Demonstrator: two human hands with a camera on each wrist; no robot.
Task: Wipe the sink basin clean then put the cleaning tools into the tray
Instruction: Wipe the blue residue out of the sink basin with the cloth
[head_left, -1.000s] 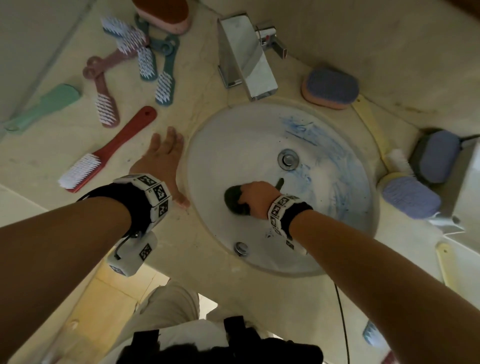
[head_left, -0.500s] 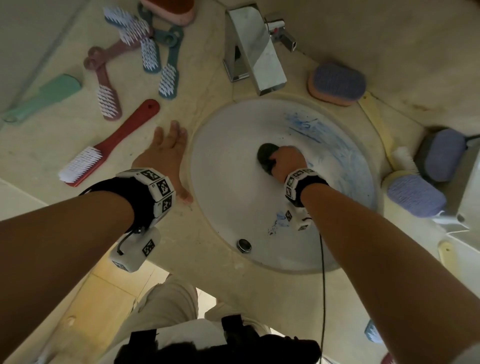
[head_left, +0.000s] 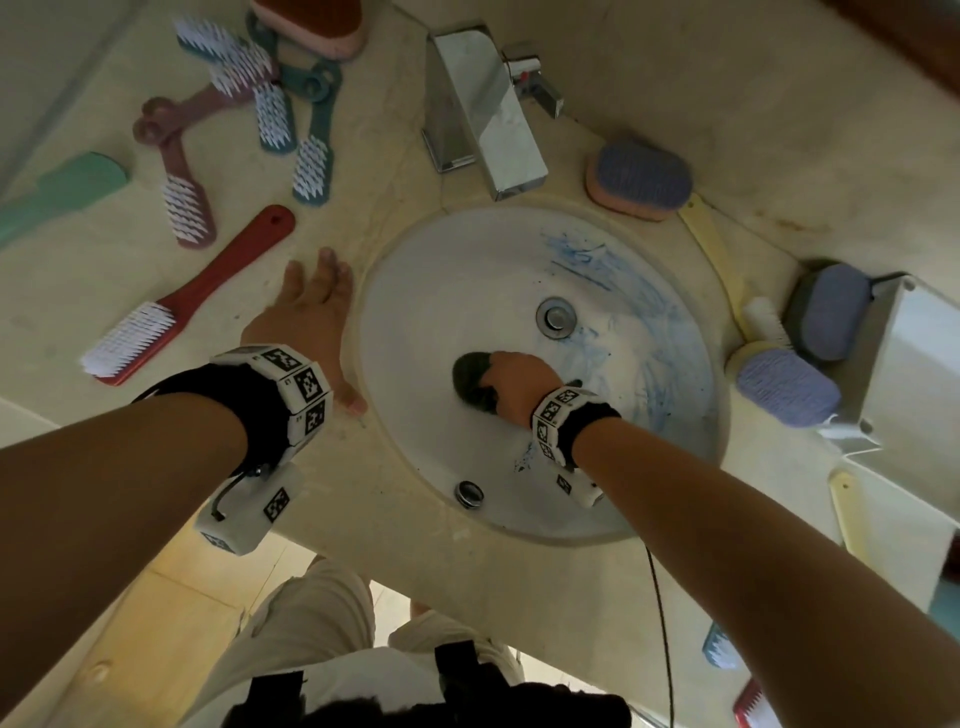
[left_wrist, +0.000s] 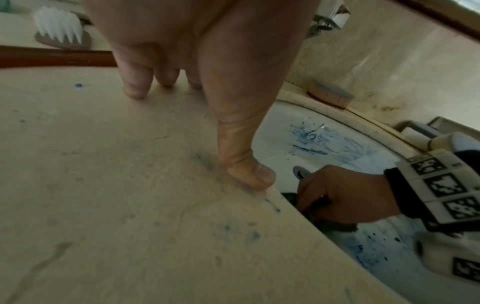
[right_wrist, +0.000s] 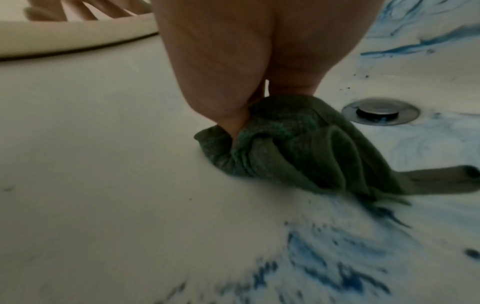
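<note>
Open basin (head_left: 431, 312) left of the drain (head_left: 556, 317); faucet (head_left: 483, 109) overhanging the far rim.

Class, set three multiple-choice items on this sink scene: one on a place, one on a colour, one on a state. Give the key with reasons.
1. Where does the left hand rest?
A. on the counter beside the basin
B. on the faucet
C. inside the basin

2. What colour are the stains in the sink basin?
A. red
B. blue
C. yellow

3. What is the right hand doing?
A. hanging idle
B. holding a brush
C. gripping a green cloth

Key: 1 A, flat on the counter at the rim; 2 B, blue smears past the drain; 3 C, fingers bunch the cloth against the basin.
</note>
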